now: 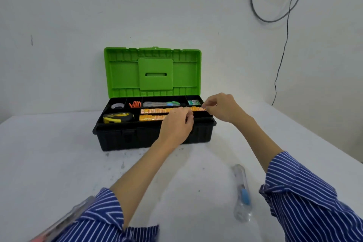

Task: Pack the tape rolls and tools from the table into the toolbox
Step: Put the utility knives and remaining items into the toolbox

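Tape rolls (157, 111) already line the toolbox (153, 139) tray under both hands, left hand (176, 125) and right hand (222, 107) pinching one row into place, while a clear utility knife (242, 192) waits behind the right wrist.

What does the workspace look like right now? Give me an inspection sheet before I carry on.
Surface: white table, scuffed with dark marks in front of the toolbox.
Job's things: toolbox open, green lid upright; tray holds a tape roll, orange coil, tape measure and two rows of yellow rolls. A clear tool with a blue slider lies on the table, not yet packed.
Clutter: a clear package at the lower left edge, blurred.
Grippers: left hand and right hand both over the yellow rolls, fingers pinched at the upper row.
Cables: grey loops and a black cord on the wall, upper right.
Surroundings: plain white wall.
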